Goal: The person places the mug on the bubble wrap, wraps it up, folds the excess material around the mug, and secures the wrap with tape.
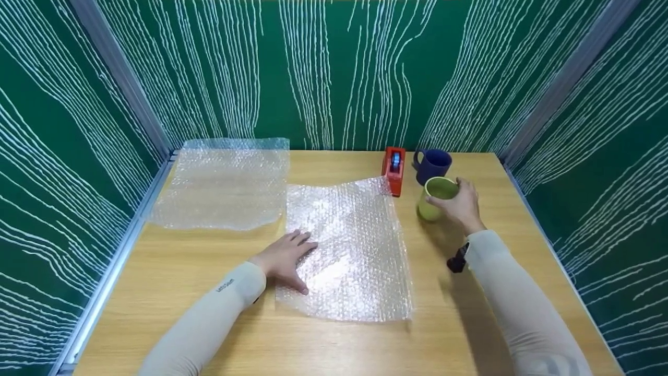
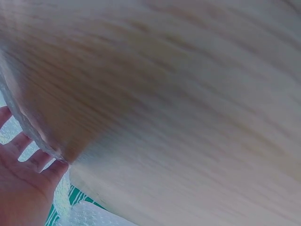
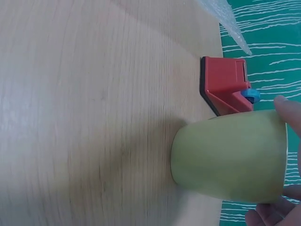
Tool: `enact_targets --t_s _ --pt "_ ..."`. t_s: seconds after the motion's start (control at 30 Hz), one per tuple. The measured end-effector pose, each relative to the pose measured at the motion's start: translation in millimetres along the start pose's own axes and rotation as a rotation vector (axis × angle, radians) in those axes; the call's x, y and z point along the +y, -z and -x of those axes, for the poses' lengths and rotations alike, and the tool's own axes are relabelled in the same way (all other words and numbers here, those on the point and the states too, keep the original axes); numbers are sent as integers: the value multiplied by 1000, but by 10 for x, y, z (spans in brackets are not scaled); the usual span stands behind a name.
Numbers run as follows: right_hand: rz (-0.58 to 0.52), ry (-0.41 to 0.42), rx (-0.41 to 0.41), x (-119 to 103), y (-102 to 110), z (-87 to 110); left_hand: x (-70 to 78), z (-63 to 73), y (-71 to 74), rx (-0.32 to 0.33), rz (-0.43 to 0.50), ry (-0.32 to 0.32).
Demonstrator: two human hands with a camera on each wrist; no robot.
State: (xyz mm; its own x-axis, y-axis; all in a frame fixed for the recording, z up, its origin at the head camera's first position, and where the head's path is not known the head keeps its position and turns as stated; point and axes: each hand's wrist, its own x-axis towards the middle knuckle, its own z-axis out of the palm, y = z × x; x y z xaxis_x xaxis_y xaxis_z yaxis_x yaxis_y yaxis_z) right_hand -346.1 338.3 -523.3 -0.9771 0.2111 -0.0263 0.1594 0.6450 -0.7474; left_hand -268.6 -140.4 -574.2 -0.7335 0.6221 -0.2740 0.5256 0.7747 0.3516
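A front sheet of bubble wrap (image 1: 355, 250) lies spread over the middle of a wooden table (image 1: 355, 347). The person's left hand (image 1: 284, 261) rests at the left edge of the front sheet, fingers and thumb straight and spread apart; the left wrist view shows fingertips along a bubble wrap edge.

To the right of the front sheet, towards its far end, the right hand (image 1: 462, 206) grips a yellow-green cup (image 1: 430, 209) near the rim, with the thumb on one side and the fingers on the other. The cup's mouth faces up; whether its base touches the table cannot be told.

At the far right corner of the front sheet stands a red tape dispenser (image 1: 395, 177) with a blue part inside. The corner reaches in front of it in the head view, but contact is unclear. A dark blue mug (image 1: 433, 175) stands upright beyond the front sheet's right side, just behind the cup, its handle turned towards the dispenser.

A second sheet of bubble wrap (image 1: 224, 188) lies left of the front sheet and farther back, its far edge raised at the wall (image 1: 271, 68), which is green with white streaks. Both arms wear pale sleeves (image 1: 522, 303).
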Motion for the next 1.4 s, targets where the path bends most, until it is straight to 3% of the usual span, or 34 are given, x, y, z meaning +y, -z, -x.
enact_targets --t_s 0.43,0.87,0.97,1.13,1.4 --pt "-105 -114 -46 61 -61 -71 14 -5 8 -2 -3 7" --pt "-116 -120 -32 62 -87 -92 2 9 -4 -4 -3 14" --pt "-124 -84 -8 45 -102 -65 -17 -1 -5 -4 -1 8" --pt "-134 -19 16 -33 -100 9 -30 -9 2 4 -10 -17" --pt "-134 -52 -34 -235 -57 140 -32 -15 -20 3 -23 -15"
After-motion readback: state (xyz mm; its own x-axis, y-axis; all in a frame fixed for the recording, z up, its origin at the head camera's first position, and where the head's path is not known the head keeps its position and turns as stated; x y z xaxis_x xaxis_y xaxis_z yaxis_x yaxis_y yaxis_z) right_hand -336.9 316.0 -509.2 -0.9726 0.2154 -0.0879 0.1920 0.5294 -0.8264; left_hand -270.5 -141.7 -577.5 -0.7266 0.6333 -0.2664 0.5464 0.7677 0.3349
